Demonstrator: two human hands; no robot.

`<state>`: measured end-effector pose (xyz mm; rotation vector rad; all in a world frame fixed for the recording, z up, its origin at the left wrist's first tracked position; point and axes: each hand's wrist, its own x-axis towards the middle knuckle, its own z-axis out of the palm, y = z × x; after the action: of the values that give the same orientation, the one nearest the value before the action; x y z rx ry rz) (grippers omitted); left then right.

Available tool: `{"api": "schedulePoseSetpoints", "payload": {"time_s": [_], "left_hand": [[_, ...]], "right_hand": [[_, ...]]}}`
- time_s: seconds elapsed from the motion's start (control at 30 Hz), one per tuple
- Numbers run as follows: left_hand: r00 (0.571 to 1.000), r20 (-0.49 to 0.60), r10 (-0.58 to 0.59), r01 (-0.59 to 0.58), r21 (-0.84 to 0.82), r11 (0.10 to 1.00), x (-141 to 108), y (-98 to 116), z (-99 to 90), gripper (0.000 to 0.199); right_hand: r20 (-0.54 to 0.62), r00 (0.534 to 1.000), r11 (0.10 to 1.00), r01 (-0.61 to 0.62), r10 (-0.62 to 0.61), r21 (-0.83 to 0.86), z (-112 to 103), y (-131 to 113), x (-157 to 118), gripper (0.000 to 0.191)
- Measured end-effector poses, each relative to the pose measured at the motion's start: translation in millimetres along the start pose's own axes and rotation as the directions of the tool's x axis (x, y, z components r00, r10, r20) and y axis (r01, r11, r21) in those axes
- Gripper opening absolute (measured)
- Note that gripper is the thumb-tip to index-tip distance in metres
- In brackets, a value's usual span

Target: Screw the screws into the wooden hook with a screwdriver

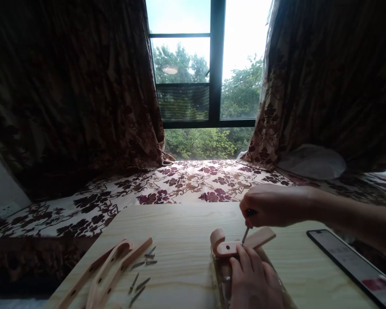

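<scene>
My right hand [270,207] is closed around the dark handle of a screwdriver [245,236], whose shaft slants down to a hole in a curved wooden hook [227,248]. My left hand [255,279] rests below the hook, its fingertips pressing the hook against a block [219,274] that looks wrapped in clear film. The hook's rounded end curls up at the left, and one dark hole shows near it. A straight wooden arm [262,236] extends to the right. A screw is hidden, if there is one under the tip.
Several wooden pieces with holes [107,268] lie at the table's left, beside several loose screws [142,283]. A phone [350,264] lies at the right edge. Behind the pale wooden table [173,227] is a floral-covered ledge [193,180] below a window, between curtains.
</scene>
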<state>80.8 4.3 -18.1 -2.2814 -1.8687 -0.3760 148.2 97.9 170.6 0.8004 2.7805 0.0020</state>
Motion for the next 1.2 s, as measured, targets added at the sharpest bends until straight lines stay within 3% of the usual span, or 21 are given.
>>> {"api": "schedulePoseSetpoints", "payload": {"time_s": [0.13, 0.27, 0.4, 0.6, 0.8, 0.9, 1.0, 1.2], "left_hand": [[0.997, -0.076, -0.003, 0.005, 0.024, 1.000, -0.6, -0.9, -1.9, 0.037], [0.998, -0.064, 0.026, -0.021, 0.076, 0.997, -1.9, -1.1, -3.6, 0.034], [0.995, -0.044, 0.090, -0.084, 0.134, 0.987, -3.9, -1.9, -6.7, 0.035], [0.996, -0.045, 0.074, -0.068, 0.115, 0.991, -4.7, -0.6, -11.4, 0.041], [0.997, -0.068, 0.045, -0.038, 0.098, 0.994, -0.2, -1.5, 10.6, 0.034], [1.000, 0.019, 0.021, -0.022, 0.101, 0.995, 6.0, 0.3, 26.7, 0.038], [0.997, 0.073, 0.018, -0.024, 0.089, 0.996, 8.0, 0.2, 30.9, 0.039], [0.995, -0.077, 0.061, -0.054, 0.088, 0.995, 1.9, -4.0, 23.7, 0.035]], "right_hand": [[-0.014, 0.998, 0.997, -0.063, 0.062, -0.052, -0.3, -0.4, -1.8, 0.025], [0.047, 0.998, 0.999, -0.046, 0.046, 0.010, -7.4, 0.8, -2.2, 0.038], [0.070, 0.997, 0.996, 0.005, -0.012, 0.092, -4.2, 2.9, 2.8, 0.029], [-0.047, 0.988, 0.988, -0.152, 0.150, -0.031, 5.4, 2.7, 6.8, 0.028], [0.024, 0.997, 0.994, -0.082, 0.080, 0.077, -1.8, 9.5, -0.4, 0.034], [0.032, 0.999, 0.991, -0.039, 0.035, 0.125, -1.0, 11.2, -1.1, 0.026], [0.023, 0.999, 0.994, -0.046, 0.044, 0.102, 3.1, 8.6, 0.2, 0.023], [-0.038, 0.995, 0.994, -0.095, 0.093, -0.062, 0.1, 0.6, -1.2, 0.028]]}}
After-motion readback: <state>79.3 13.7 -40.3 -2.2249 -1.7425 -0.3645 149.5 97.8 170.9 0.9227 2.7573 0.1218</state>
